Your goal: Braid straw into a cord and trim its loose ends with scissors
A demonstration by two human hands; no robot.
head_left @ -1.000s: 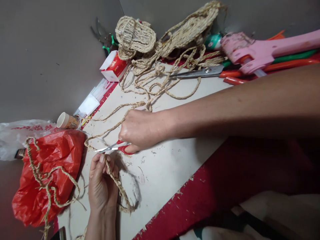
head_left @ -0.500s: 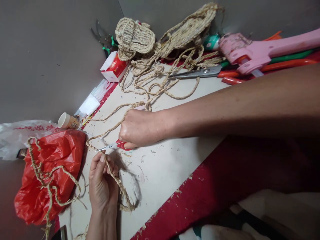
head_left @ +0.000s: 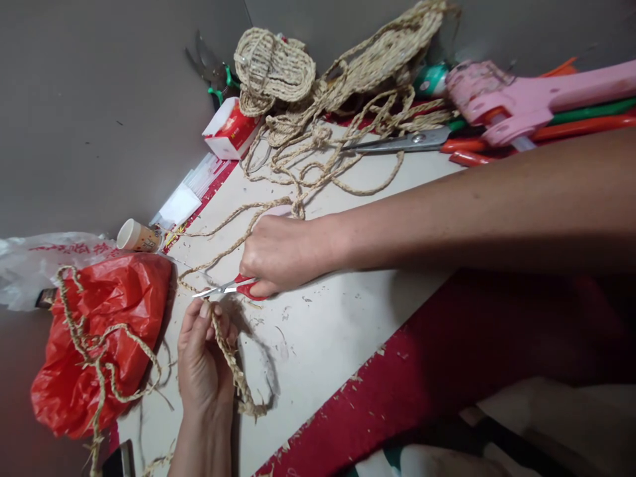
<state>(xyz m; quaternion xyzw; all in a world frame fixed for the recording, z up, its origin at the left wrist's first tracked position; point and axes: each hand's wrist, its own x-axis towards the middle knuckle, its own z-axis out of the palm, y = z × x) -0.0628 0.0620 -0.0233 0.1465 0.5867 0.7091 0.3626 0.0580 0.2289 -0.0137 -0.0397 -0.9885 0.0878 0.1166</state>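
Observation:
My left hand [head_left: 205,351], palm turned up, pinches a braided straw rope [head_left: 233,364] between thumb and fingertips. A short end of the rope hangs down past the palm, while the thinner length runs off beyond the fingertips. In my right hand [head_left: 281,255] is a small pair of scissors [head_left: 218,290] with red handles. Their blades lie across the rope just above my left fingertips. Whether the blades have cut into it, I cannot tell. My right fingers are curled around the handles and partly hidden.
Coiled straw rope [head_left: 275,66] and loose loops lie at the back, near large shears [head_left: 397,142] and a pink tool [head_left: 521,99]. A tissue box [head_left: 231,129], a paper cup [head_left: 136,236] and a red plastic bag [head_left: 109,305] with rope on it line the left.
The scissor handles have parted a little and the blades sit slightly differently at the rope. Both hands keep nearly the same place; the whole view has shifted slightly.

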